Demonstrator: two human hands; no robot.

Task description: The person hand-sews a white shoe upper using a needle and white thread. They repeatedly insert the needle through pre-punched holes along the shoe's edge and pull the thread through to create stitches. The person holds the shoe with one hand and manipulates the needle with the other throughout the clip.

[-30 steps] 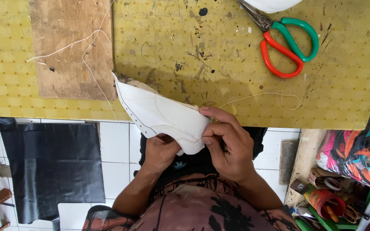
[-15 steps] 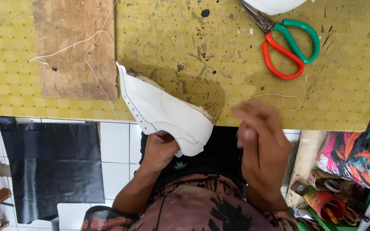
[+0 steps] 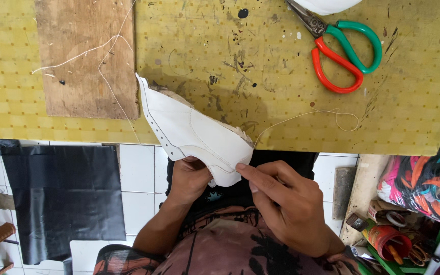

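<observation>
- Back at the white shoe piece (image 3: 194, 133) now, the right hand (image 3: 286, 203), after being off to the side and blurry half a second ago.
- Same spot as before for the shoe piece, half on the yellow table (image 3: 230, 66), half hanging over the near edge.
- Underneath at the low end, the left hand (image 3: 189, 179), fingers curled up against the white piece and holding it from below.
- Pinched together, the right hand's thumb and first finger (image 3: 245, 170), tips touching the low corner of the shoe piece; can't tell if a needle sits between them.
- From that corner, a thin thread (image 3: 301, 114) running up and to the right over the table, ending in a small loop.
- Long way of the shoe piece: slanted, high end up and left near the brown board (image 3: 85, 56), low end down and right by the fingers.
- Both hands close to the low end, the right one touching from the right side, the left one from under.
- Well apart at the top right, red and green scissors (image 3: 345, 51), lying flat.
</observation>
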